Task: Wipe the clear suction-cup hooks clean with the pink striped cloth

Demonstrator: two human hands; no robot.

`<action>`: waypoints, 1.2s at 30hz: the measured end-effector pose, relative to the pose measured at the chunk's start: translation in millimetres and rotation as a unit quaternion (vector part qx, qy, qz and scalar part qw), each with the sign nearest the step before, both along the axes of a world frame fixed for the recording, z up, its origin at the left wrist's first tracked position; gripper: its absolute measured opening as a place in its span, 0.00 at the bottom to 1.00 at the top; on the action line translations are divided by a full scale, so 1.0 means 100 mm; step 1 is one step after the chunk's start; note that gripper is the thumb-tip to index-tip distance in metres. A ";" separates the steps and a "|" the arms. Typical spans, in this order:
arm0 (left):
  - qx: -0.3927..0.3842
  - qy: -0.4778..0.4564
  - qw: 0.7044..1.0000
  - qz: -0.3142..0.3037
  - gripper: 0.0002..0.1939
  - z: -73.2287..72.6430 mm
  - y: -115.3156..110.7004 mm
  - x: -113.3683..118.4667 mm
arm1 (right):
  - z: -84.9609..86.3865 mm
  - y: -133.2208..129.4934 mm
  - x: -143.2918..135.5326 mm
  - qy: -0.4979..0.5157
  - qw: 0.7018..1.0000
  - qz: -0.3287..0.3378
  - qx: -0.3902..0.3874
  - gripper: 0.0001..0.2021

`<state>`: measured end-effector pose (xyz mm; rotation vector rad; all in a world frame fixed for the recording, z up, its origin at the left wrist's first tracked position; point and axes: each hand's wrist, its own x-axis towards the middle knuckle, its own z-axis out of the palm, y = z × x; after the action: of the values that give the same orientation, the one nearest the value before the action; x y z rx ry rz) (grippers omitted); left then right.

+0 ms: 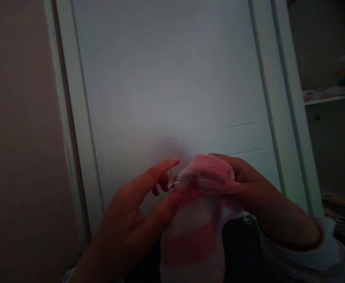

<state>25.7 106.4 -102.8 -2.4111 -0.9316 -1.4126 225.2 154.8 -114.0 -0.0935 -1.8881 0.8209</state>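
Observation:
A pink and white striped cloth (190,243) hangs below my hands, its fluffy pink upper part (213,169) bunched around a clear, see-through object like a small bottle (184,181). My right hand (249,181) is closed on the cloth and the bottle from the right, its fingertips hidden behind the cloth. The ridged neck of the bottle points left, towards my left hand (143,200). That hand has its thumb and index finger apart around the neck, the thumb against the cloth's edge. Its other fingers are partly hidden behind.
Behind my hands stands a large white panel (172,78) with striped heart shapes and a raised frame. A plain wall (19,118) is on the left. At the right, a shelf (331,99) holds blurred items. The area below is dark.

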 end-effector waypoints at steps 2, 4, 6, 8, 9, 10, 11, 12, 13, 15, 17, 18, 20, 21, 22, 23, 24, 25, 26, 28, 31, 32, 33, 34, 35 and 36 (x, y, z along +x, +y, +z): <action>-0.026 -0.035 0.999 -0.011 0.15 0.00 -0.03 0.00 | 0.00 0.01 0.00 0.007 1.000 -0.002 0.002 0.04; -0.047 -0.067 0.997 0.001 0.15 0.00 -0.04 0.01 | 0.00 0.02 0.00 0.006 1.000 -0.017 0.005 0.03; -0.072 -0.087 0.993 0.020 0.15 0.01 -0.03 0.02 | 0.00 0.03 0.00 -0.002 0.999 -0.037 0.007 0.03; -0.095 -0.088 0.991 0.031 0.18 0.02 -0.01 0.03 | 0.00 0.03 0.00 -0.008 0.999 -0.052 0.010 0.05; -0.108 -0.081 0.990 0.029 0.19 0.03 0.00 0.03 | 0.00 0.03 0.00 -0.012 0.998 -0.057 0.011 0.06; -0.122 -0.072 0.990 0.022 0.21 0.04 0.02 0.02 | 0.00 0.03 0.00 -0.015 0.998 -0.061 0.011 0.07; -0.140 -0.062 0.988 0.012 0.21 0.05 0.04 0.01 | 0.00 0.03 0.00 -0.018 0.998 -0.065 0.012 0.07; -0.155 -0.055 0.986 -0.003 0.22 0.06 0.06 0.00 | 0.01 0.02 0.00 -0.020 0.997 -0.072 0.014 0.07; -0.170 -0.051 0.984 -0.019 0.23 0.06 0.07 -0.01 | 0.01 0.02 0.00 -0.022 0.997 -0.078 0.015 0.07; -0.189 -0.052 0.980 -0.045 0.24 0.06 0.08 -0.02 | 0.02 0.02 -0.01 -0.026 0.996 -0.086 0.017 0.07; -0.194 -0.060 0.977 -0.062 0.24 0.07 0.07 -0.02 | 0.02 0.03 -0.01 -0.032 0.995 -0.089 0.021 0.07; -0.198 -0.063 0.976 -0.066 0.23 0.07 0.06 -0.01 | 0.02 0.04 -0.01 -0.033 0.995 -0.091 0.024 0.08; -0.209 -0.067 0.973 -0.067 0.20 0.07 0.04 0.00 | 0.02 0.05 0.00 -0.031 0.994 -0.098 0.029 0.08; -0.216 -0.066 0.972 -0.068 0.20 0.08 0.03 0.01 | 0.01 0.06 0.00 -0.030 0.994 -0.101 0.030 0.08; -0.224 -0.065 0.970 -0.068 0.19 0.08 0.03 0.01 | 0.01 0.06 0.01 -0.029 0.994 -0.100 0.029 0.08; -0.233 -0.064 0.968 -0.070 0.19 0.08 0.03 0.01 | 0.01 0.07 0.01 -0.028 0.995 -0.095 0.029 0.08; -0.242 -0.065 0.965 -0.075 0.18 0.09 0.04 0.02 | 0.01 0.08 0.01 -0.027 0.995 -0.090 0.027 0.08; -0.252 -0.068 0.962 -0.081 0.18 0.08 0.05 0.01 | 0.01 0.08 0.02 -0.025 0.996 -0.086 0.025 0.08; -0.261 -0.074 0.959 -0.089 0.16 0.08 0.06 0.01 | 0.01 0.08 0.02 -0.023 0.996 -0.082 0.024 0.08; -0.268 -0.090 0.954 -0.101 0.11 0.07 0.09 0.01 | 0.01 0.09 0.02 -0.021 0.997 -0.074 0.021 0.09; -0.255 -0.105 0.956 -0.103 0.05 0.05 0.10 0.02 | 0.00 0.10 0.02 -0.023 0.998 -0.062 0.007 0.10; -0.249 -0.108 0.957 -0.105 0.05 0.05 0.10 0.02 | 0.00 0.11 0.02 -0.026 0.998 -0.057 0.001 0.10; -0.241 -0.111 0.958 -0.109 0.06 0.04 0.10 0.02 | 0.00 0.12 0.02 -0.028 0.998 -0.052 -0.005 0.10; -0.234 -0.113 0.959 -0.113 0.06 0.04 0.09 0.02 | -0.01 0.12 0.02 -0.031 0.998 -0.046 -0.012 0.10; -0.226 -0.114 0.961 -0.114 0.07 0.03 0.09 0.02 | -0.01 0.13 0.03 -0.032 0.999 -0.039 -0.018 0.10; -0.214 -0.112 0.964 -0.110 0.07 0.03 0.08 0.02 | -0.02 0.14 0.03 -0.031 0.999 -0.031 -0.024 0.10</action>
<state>27.2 114.7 -99.8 -2.7780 -1.1529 -1.7477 227.9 169.3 -115.5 -0.2074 -1.9137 0.8293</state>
